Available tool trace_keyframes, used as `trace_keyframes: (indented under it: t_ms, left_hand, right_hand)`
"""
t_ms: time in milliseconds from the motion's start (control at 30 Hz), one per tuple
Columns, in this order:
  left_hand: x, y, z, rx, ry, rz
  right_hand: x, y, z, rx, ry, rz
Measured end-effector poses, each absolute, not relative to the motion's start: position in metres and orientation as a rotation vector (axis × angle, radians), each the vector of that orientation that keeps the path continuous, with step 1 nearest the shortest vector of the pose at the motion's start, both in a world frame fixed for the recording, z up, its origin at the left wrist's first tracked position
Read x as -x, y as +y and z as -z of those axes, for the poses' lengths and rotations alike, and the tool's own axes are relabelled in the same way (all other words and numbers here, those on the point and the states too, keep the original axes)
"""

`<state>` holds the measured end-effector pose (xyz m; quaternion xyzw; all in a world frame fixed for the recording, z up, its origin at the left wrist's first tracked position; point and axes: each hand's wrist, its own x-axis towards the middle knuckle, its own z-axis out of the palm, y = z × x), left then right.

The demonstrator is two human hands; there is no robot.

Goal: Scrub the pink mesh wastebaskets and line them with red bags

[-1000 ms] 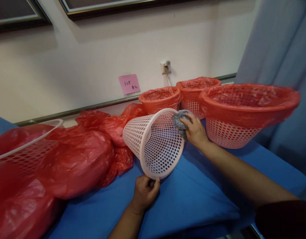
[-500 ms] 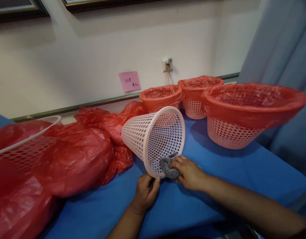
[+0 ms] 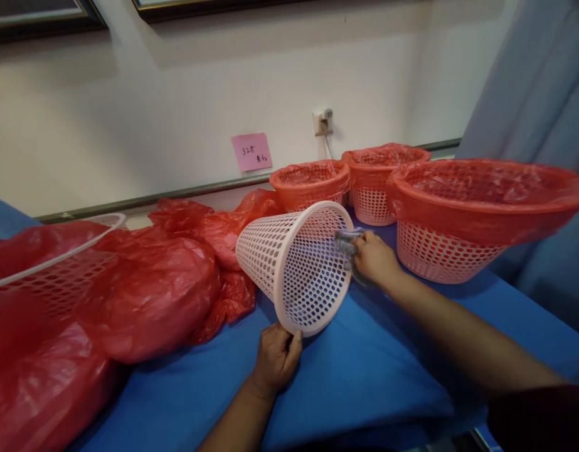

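Note:
A white perforated plastic wastebasket lies on its side, its round mouth facing me. My left hand is closed on the lower edge of its rim, thumb in front. My right hand grips a grey cloth against the right side of the same rim. Part of the cloth is hidden by the fingers.
Red-bagged white baskets stand behind and to the right: one small basket, another and a wide basket. Red plastic bags heap up at left beside a white basket. A blue cloth covers the table.
My right hand has moved the grey cloth from the bottom of the rim up along its right side. The left hand keeps its hold, and the view has shifted slightly.

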<state>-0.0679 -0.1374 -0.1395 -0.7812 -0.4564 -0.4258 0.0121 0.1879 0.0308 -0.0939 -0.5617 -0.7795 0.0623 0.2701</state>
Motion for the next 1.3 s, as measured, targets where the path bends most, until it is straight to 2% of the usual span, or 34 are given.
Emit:
trace_keyframes:
  t_ms: [133, 233, 333, 467, 567, 700, 867, 967, 1133, 1300]
  left_hand:
    - [0.068, -0.135, 0.14, 2.431, -1.384, 1.31]
    - [0.069, -0.135, 0.141, 2.423, -1.38, 1.298]
    - [0.071, -0.136, 0.143, 2.429, -1.391, 1.287]
    - [0.075, -0.138, 0.146, 2.478, -1.387, 1.286]
    - [0.074, -0.14, 0.148, 2.505, -1.406, 1.309]
    - [0.07, -0.139, 0.147, 2.477, -1.463, 1.366]
    - [0.067, -0.137, 0.144, 2.451, -1.496, 1.405]
    - [0.066, -0.137, 0.145, 2.457, -1.503, 1.402]
    - [0.066, -0.135, 0.146, 2.465, -1.49, 1.39]
    - [0.068, -0.134, 0.145, 2.485, -1.454, 1.364]
  right_hand:
    - [-0.172, 0.056, 0.047, 1.421, -1.89, -0.182]
    - [-0.147, 0.04, 0.027, 1.066, -1.741, -0.306]
    - [-0.126, -0.002, 0.028, 0.627, -1.764, -0.396]
    - [-0.121, -0.06, 0.059, 0.359, -2.163, -0.464]
    - [-0.132, -0.077, 0.091, 0.385, -2.488, -0.384]
    - [-0.151, -0.063, 0.125, 0.745, -2.727, -0.194]
    - [-0.173, -0.025, 0.13, 1.317, -2.571, -0.053]
    - [-0.18, -0.01, 0.122, 1.444, -2.427, -0.025]
    - [-0.163, -0.019, 0.129, 1.323, -2.448, -0.185]
    - [-0.127, -0.052, 0.117, 0.804, -2.511, -0.516]
